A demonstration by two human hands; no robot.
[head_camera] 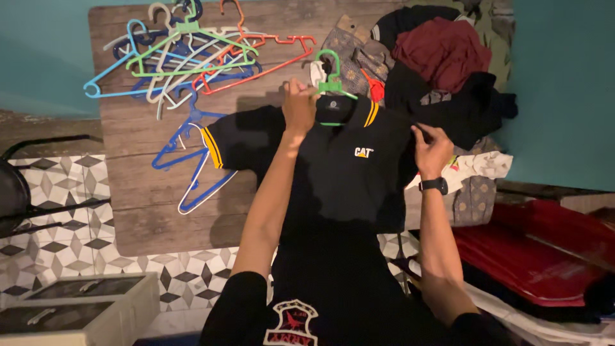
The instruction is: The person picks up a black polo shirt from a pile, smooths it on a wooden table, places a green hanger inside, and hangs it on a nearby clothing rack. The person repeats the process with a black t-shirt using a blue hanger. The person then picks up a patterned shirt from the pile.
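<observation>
A: Left margin, item one?

B: Black chair frame over patterned floor tiles. Two pale bins at bottom left, dark inside; contents cannot be told.

A: Table?

B: Wooden table, left edge running down past the chair. Bare wood open along its lower left part. Upper left corner holds a tangled heap of plastic hangers, mixed colours; two blue hangers lie apart below it, touching the shirt's sleeve.

A: Centre?

B: Black polo shirt, yellow-striped collar and cuff, spread flat on the table, hem hanging off the near edge. Green hanger inside its collar, hook pointing away.

A: Hands?

B: Left hand closed on the shirt's shoulder beside the collar. Right hand, watch on wrist, pinches the other shoulder seam.

A: Right side?

B: Clothes pile, dark and maroon, crowding the table's right end just beside the shirt. Red lid-like panel below, near the right forearm.
</observation>
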